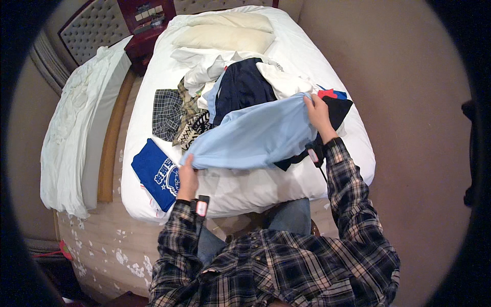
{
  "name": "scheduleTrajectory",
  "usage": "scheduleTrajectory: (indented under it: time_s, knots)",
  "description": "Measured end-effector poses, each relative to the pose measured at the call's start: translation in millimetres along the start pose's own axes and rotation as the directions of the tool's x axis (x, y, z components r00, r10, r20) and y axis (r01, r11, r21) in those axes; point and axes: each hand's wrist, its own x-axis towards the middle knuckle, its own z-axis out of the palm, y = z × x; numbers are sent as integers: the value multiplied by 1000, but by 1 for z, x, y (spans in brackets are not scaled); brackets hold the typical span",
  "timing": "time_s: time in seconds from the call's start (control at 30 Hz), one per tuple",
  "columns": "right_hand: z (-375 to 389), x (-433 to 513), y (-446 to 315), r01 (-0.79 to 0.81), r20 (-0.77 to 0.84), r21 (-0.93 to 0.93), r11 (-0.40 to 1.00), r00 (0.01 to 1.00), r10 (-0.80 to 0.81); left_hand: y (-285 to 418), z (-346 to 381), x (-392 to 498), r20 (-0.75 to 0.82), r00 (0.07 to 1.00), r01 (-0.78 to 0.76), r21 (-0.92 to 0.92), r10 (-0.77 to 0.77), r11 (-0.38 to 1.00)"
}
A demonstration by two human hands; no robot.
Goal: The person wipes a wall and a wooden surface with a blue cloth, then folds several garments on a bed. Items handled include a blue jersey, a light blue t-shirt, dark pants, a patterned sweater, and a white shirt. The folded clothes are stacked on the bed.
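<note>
A light blue cloth garment (253, 134) is stretched between my two hands above the near part of the bed. My left hand (188, 179) grips its lower left corner, while my right hand (318, 115) pinches the upper right end. Behind it lies a dark navy garment (243, 86) with light blue beside it. White clothing (284, 81) rests to the right of the navy piece. Close to my left hand is a folded blue garment (157, 172) with white printing. Black fabric (337, 111) shows beyond my right hand, next to red and blue cloth (332, 94).
The clothes lie on a bed with a white sheet (238, 195). Left of them are dark checked cloth (167, 115) and black-and-cream patterned fabric (193, 130). Cream pillows (226, 37) sit at the head end. A second bed (80, 126) stands left, with white scraps (122, 257) on the floor.
</note>
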Motion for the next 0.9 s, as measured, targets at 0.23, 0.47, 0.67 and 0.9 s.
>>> scheduleTrajectory:
  time_s: [0.23,0.47,0.67,0.9]
  knots:
    - [43,-44,15,63,-23,-27,998,998,-64,40,11,-1,118,989,-93,-2,92,996]
    - [82,-144,44,-681,470,16,732,652,595,22,-7,16,208,978,29,-143,2,989]
    - [115,-136,50,-742,367,149,654,656,660,47,-9,8,172,944,-331,460,283,824]
    - [20,-65,22,-402,197,867,293,819,539,136,-2,11,-32,940,-328,183,339,927]
